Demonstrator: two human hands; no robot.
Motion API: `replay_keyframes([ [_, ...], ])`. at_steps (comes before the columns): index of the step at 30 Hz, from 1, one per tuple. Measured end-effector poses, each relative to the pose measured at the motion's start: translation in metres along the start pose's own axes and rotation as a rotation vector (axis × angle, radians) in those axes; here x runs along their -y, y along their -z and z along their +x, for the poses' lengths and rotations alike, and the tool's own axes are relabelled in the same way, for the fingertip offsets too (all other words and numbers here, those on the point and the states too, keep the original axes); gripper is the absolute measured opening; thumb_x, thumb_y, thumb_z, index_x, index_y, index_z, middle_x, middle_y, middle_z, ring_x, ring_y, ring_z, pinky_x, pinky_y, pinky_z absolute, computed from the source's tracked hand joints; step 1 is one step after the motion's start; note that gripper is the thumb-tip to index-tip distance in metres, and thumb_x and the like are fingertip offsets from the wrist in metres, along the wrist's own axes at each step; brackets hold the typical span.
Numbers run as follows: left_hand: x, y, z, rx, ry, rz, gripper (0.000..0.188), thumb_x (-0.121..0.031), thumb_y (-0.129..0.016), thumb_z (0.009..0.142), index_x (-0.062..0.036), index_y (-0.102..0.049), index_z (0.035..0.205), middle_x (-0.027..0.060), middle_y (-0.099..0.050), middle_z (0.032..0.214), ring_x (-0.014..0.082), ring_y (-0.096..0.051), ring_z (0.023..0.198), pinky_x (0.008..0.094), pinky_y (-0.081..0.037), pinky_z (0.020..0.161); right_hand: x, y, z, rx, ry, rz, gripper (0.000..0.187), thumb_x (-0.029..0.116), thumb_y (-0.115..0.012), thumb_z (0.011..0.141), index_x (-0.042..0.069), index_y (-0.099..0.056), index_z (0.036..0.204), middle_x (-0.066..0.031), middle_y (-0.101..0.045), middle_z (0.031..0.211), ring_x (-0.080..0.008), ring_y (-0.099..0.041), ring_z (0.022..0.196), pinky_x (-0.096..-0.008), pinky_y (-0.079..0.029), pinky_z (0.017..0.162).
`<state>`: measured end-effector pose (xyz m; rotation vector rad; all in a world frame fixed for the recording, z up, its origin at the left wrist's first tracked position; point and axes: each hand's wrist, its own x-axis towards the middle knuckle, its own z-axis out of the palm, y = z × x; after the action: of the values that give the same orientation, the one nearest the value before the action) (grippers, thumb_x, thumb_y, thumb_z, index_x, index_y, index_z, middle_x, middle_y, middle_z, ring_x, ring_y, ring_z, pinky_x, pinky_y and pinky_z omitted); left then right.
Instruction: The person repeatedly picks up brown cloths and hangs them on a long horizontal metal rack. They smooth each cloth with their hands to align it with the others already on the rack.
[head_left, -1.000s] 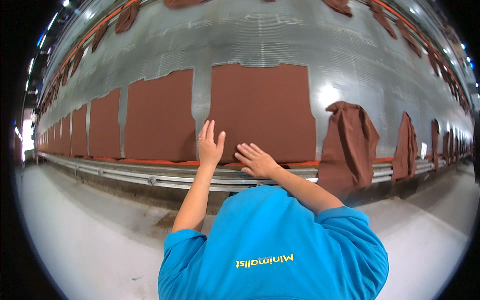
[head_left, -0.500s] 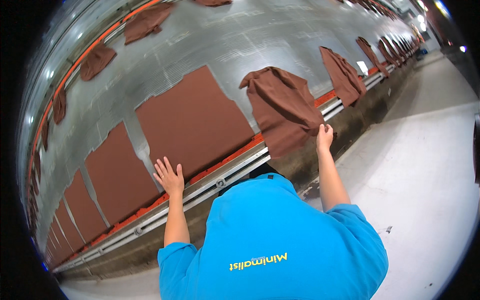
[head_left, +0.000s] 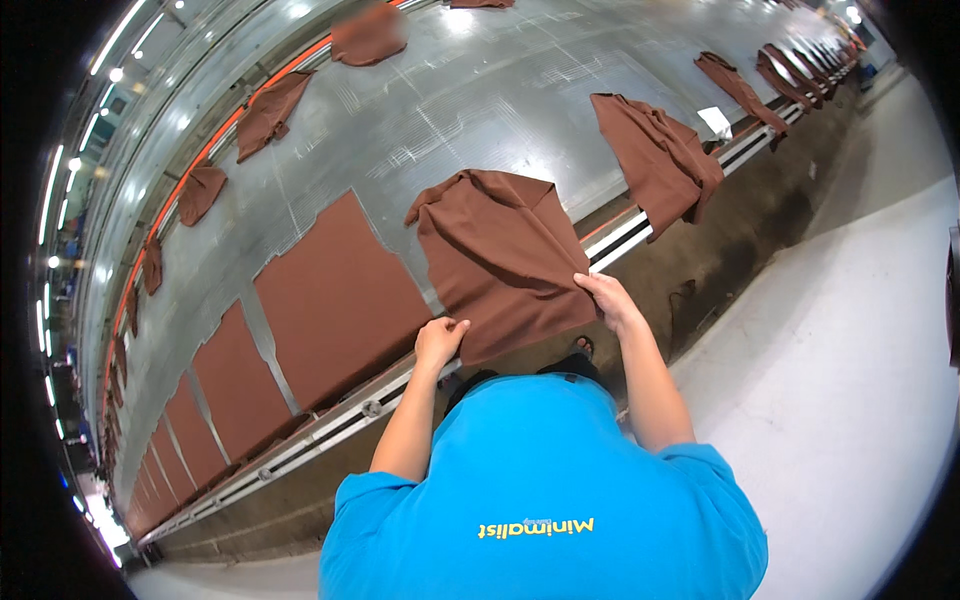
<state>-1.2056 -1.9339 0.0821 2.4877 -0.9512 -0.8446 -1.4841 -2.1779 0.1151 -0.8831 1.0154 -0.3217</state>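
A rumpled brown fabric panel (head_left: 505,265) lies partly on the long grey table and hangs over its near edge in front of me. My right hand (head_left: 608,300) pinches its right edge, thumb on top. At the lower left corner of the same panel, my left hand (head_left: 440,342) is closed with thumb and fingertips on the cloth's edge. Left of it, a brown fabric panel (head_left: 340,295) is spread flat and smooth on the table.
More flat brown panels (head_left: 240,385) run in a row to the left. Crumpled brown pieces (head_left: 660,160) lie along the table (head_left: 440,110) to the right and others on its far side. A metal rail (head_left: 330,430) edges the table; pale floor (head_left: 800,350) stretches at right.
My left hand has left the flat panel and moved right to the rumpled one, its spread fingers now closed. Both hands now hold that panel's near edge, pulled toward me.
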Motion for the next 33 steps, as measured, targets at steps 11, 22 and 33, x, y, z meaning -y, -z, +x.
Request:
replay_keyframes([
  [11, -0.316, 0.047, -0.037, 0.297, -0.517, -1.044, 0.017, -0.023, -0.064, 0.105, -0.0075, -0.063, 0.112, -0.0011, -0.063, 0.093, 0.0071, -0.058, 0.084, 0.0265, -0.050, 0.075, 0.179, 0.197, -0.168, -0.283, 0.494, 0.561, 0.051, 0.033, -0.066, 0.091, 0.002, -0.064, 0.131, -0.0158, -0.065, 0.131, -0.0298, -0.062, 0.123, -0.0475, -0.051, 0.106],
  [22, -0.378, -0.167, 0.011, 0.602, -0.848, 0.320, 0.019, -0.021, -0.060, 0.097, -0.0052, -0.071, 0.095, 0.0196, -0.074, 0.093, 0.0393, -0.071, 0.093, 0.0454, -0.058, 0.077, -0.085, 0.426, -0.164, -0.630, -0.006, -0.676, 0.046, 0.022, -0.059, 0.100, -0.005, -0.062, 0.137, -0.0168, -0.066, 0.133, -0.0301, -0.061, 0.123, -0.0430, -0.046, 0.107],
  [33, -0.232, -0.009, 0.253, -0.334, -0.238, -0.265, 0.020, -0.024, -0.069, 0.097, -0.0104, -0.078, 0.109, 0.0143, -0.076, 0.099, 0.0316, -0.073, 0.090, 0.0416, -0.057, 0.081, -0.187, 0.342, -0.175, -0.560, -0.361, -0.435, 0.039, 0.021, -0.063, 0.098, -0.010, -0.068, 0.122, -0.0224, -0.071, 0.120, -0.0314, -0.066, 0.110, -0.0433, -0.049, 0.098],
])
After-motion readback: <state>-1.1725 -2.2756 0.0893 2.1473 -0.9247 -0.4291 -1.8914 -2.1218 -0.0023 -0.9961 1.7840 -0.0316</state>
